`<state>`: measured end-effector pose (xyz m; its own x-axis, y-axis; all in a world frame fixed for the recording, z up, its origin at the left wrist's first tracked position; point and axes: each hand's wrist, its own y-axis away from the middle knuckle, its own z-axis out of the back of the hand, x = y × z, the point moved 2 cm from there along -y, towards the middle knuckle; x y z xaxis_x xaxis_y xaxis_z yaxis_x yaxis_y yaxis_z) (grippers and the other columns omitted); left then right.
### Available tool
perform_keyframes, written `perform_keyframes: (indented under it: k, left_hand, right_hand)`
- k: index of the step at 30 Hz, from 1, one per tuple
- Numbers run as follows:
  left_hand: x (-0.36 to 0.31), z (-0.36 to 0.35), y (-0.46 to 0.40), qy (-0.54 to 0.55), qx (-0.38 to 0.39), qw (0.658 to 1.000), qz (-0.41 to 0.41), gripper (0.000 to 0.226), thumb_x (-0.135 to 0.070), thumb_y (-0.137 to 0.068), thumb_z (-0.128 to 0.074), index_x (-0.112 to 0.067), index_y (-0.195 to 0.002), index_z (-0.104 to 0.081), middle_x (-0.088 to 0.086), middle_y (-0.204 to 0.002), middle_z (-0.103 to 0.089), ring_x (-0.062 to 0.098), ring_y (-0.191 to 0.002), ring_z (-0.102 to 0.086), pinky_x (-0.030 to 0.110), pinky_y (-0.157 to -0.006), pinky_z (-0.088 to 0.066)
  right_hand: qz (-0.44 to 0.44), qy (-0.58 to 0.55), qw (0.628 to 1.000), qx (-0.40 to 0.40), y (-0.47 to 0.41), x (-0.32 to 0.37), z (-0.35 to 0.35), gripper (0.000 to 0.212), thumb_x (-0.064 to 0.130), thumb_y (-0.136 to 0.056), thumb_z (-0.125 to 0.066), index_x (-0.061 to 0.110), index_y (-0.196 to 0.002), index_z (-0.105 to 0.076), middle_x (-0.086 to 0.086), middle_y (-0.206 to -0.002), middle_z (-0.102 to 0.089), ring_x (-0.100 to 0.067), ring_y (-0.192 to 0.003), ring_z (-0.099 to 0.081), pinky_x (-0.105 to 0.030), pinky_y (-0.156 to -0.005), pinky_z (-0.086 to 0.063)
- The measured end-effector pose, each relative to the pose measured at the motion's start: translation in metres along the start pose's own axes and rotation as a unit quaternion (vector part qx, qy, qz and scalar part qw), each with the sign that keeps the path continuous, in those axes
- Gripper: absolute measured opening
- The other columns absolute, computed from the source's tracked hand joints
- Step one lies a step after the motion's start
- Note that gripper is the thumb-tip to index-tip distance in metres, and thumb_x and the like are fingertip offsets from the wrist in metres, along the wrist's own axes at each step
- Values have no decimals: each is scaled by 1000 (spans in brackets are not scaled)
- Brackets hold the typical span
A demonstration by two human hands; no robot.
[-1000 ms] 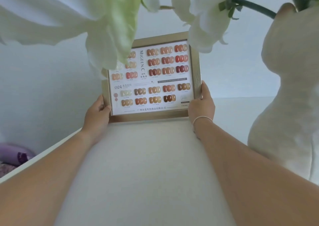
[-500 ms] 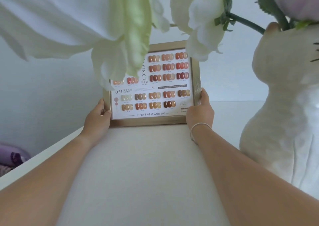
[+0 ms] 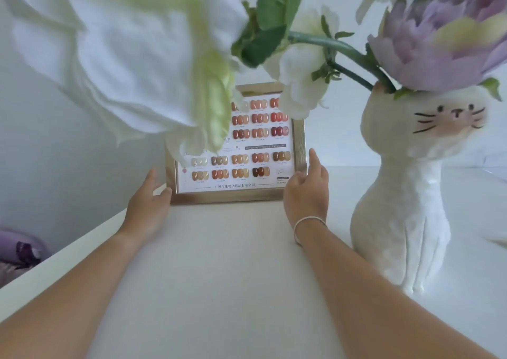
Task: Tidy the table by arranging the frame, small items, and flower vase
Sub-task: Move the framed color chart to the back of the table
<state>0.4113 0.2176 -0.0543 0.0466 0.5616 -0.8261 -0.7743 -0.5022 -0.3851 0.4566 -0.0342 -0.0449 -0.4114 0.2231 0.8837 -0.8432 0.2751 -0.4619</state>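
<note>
Hands flank the upright nail-swatch frame [image 3: 236, 150]: left hand [image 3: 149, 194] touching its lower corner, right hand [image 3: 307, 188] loosely spread at its edge.

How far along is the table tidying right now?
Done, apparently: the frame stands upright at the back of the table, near the wall. In hand: the left hand and right hand flank its lower corners, fingers loosening. Left: the cat vase; no small items are visible.

Brushed metallic-looking frame [image 3: 299, 144] around a glossy printed chart, rough matt white cat vase [image 3: 403, 221], cloth-like petals [image 3: 131, 57], smooth matt bench [image 3: 219, 276]
</note>
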Motion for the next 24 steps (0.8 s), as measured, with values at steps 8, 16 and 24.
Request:
perform_keyframes:
  k: [8,16,24]
  left_hand:
    - [-17,27,67,15,7,1000,-10,51,-18,-93,-44,-30,-141,-30,1,-137,-49,17,-102,-50,29,-86,-34]
    - [-56,43,163,45,20,999,-16,43,-16,-92,-48,-26,-133,-44,4,-126,-56,27,-98,-57,32,-86,-39]
    - [-109,9,239,45,88,992,-76,39,-17,-91,-50,-27,-128,-50,-4,-113,-58,15,-92,-57,22,-76,-37]
  right_hand:
    - [12,-3,996,91,53,16,31,49,23,-91,-40,37,-136,-30,8,-138,-41,-2,-114,-42,-18,-93,-30]
    - [81,8,973,215,130,52,94,49,38,-86,-52,37,-132,-35,15,-120,-46,-5,-109,-49,-29,-96,-43]
    - [144,98,955,239,150,57,202,41,47,-81,-55,38,-120,-47,18,-110,-50,2,-90,-50,-20,-78,-47]
